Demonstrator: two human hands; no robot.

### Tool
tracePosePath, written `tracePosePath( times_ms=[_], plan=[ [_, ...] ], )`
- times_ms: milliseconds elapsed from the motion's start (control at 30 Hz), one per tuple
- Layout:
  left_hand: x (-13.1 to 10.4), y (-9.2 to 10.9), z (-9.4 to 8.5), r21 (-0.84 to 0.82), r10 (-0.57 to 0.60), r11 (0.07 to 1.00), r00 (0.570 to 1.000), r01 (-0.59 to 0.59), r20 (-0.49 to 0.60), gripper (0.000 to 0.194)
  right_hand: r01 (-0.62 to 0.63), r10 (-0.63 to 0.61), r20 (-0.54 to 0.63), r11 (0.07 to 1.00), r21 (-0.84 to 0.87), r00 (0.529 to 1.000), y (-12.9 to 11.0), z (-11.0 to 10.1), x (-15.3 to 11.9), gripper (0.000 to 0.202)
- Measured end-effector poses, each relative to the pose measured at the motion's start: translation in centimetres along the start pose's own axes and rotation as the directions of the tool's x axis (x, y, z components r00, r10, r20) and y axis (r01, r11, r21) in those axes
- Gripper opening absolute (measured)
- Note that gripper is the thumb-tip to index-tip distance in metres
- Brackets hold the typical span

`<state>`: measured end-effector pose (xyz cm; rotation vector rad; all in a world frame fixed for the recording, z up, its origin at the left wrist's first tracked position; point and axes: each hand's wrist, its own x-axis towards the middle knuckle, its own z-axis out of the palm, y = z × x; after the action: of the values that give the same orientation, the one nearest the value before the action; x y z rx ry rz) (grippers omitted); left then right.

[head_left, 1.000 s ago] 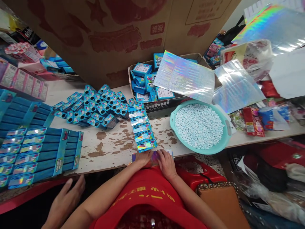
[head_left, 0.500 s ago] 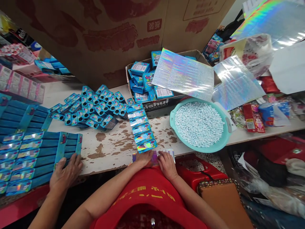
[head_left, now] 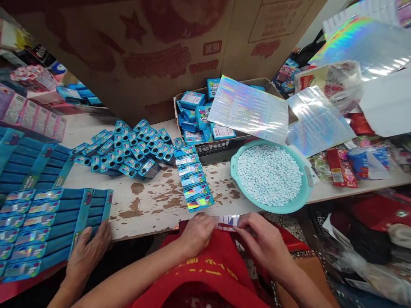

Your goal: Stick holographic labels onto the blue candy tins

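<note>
My left hand [head_left: 198, 233] is closed over the left end of a shiny silver sticker sheet [head_left: 228, 220], at the table's front edge before my red top. At its other end my right hand [head_left: 261, 237] pinches with thumb and forefinger; whether a single sticker is between the tips is too small to tell. Just beyond my hands, a row of blue candy boxes [head_left: 195, 179] lies side by side, most with shiny stickers on top. To its left is a heap of blue boxes [head_left: 128, 147] with dark round holes in their ends.
A turquoise basin [head_left: 236, 171] of pale candies stands right of the row. Behind is a carton [head_left: 212, 149] of blue boxes under a holographic sheet [head_left: 248, 109]. At left, a co-worker's hand [head_left: 91, 244] rests against stacked blue boxes [head_left: 64, 222]. A large cardboard box [head_left: 180, 55] blocks the back.
My right hand has moved right and nearer to me, its fingers now pinched at the sheet's right end. My left hand has shifted slightly. The view has tilted a little.
</note>
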<state>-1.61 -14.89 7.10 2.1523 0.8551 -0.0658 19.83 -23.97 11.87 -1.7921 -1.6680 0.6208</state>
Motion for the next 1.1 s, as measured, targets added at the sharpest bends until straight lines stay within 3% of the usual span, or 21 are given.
tracePosePath(
  times_ms=[33, 67, 133, 167, 200, 233, 300, 367, 433, 533, 700, 867, 967, 1100],
  plan=[
    [1.0, 1.4, 0.3, -0.018, 0.120, 0.992, 0.989, -0.122, -0.086, 0.022, 0.006, -0.005, -0.030, 1.000, 0.030, 1.000, -0.6, -0.9, 0.8, 0.008],
    [1.6, 2.3, 0.1, -0.022, 0.245, 0.965, 0.931, -0.261, -0.270, 0.023, 0.015, -0.012, -0.060, 0.998, 0.056, 0.998, -1.2, -1.6, 1.6, 0.007],
    [1.9, 3.0, -1.4, 0.008, 0.341, 0.908, 0.728, -0.419, -0.595, 0.037, 0.044, -0.034, -0.112, 0.995, 0.091, 0.993, -2.2, -2.2, 3.3, 0.007],
    [2.1, 3.0, -2.6, -0.005, 0.312, 0.902, 0.659, -0.432, -0.685, 0.050, 0.058, -0.045, -0.125, 0.993, 0.105, 0.991, -2.6, -2.3, 4.2, 0.008],
    [2.3, 3.1, -3.8, -0.065, 0.247, 0.912, 0.666, -0.406, -0.704, 0.062, 0.069, -0.053, -0.127, 0.990, 0.121, 0.991, -2.9, -2.2, 5.2, 0.009],
    [2.6, 3.0, -5.0, -0.167, 0.164, 0.920, 0.736, -0.354, -0.656, 0.064, 0.072, -0.055, -0.124, 0.988, 0.139, 0.991, -3.2, -1.9, 6.1, 0.010],
    [3.6, 2.8, -6.9, -0.411, -0.027, 0.893, 0.892, -0.182, -0.452, 0.044, 0.046, -0.027, -0.108, 0.982, 0.185, 0.994, -3.6, -1.1, 8.0, 0.014],
    [4.5, 2.2, -8.0, -0.571, -0.177, 0.821, 0.940, -0.023, -0.291, 0.029, -0.010, 0.036, -0.095, 0.965, 0.260, 0.995, -3.7, 0.1, 9.8, 0.016],
    [5.0, 1.3, -8.7, -0.619, -0.254, 0.784, 0.930, 0.037, -0.265, 0.026, -0.072, 0.110, -0.093, 0.936, 0.343, 0.990, -3.6, 1.6, 11.6, 0.017],
    [5.4, -0.6, -9.7, -0.616, -0.289, 0.787, 0.900, 0.030, -0.326, 0.024, -0.144, 0.198, -0.100, 0.909, 0.392, 0.975, -3.4, 4.2, 14.1, 0.017],
    [6.8, -3.6, -12.0, -0.522, -0.300, 0.853, 0.844, 0.028, -0.444, 0.027, -0.144, 0.196, -0.201, 0.958, 0.247, 0.960, -3.0, 7.4, 18.2, 0.015],
    [9.2, -6.0, -13.8, -0.419, -0.277, 0.907, 0.817, 0.049, -0.505, 0.020, -0.208, 0.233, -0.209, 0.969, 0.136, 0.950, -2.7, 8.6, 22.2, 0.011],
    [10.8, -7.2, -13.5, -0.396, -0.273, 0.916, 0.812, 0.057, -0.515, 0.016, -0.267, 0.290, -0.172, 0.953, 0.144, 0.941, -2.2, 9.2, 23.7, 0.010],
    [12.1, -8.4, -11.3, -0.476, -0.367, 0.873, 0.789, 0.108, -0.493, 0.020, -0.346, 0.380, -0.121, 0.909, 0.233, 0.917, -1.2, 10.1, 24.6, 0.012]
  ],
)
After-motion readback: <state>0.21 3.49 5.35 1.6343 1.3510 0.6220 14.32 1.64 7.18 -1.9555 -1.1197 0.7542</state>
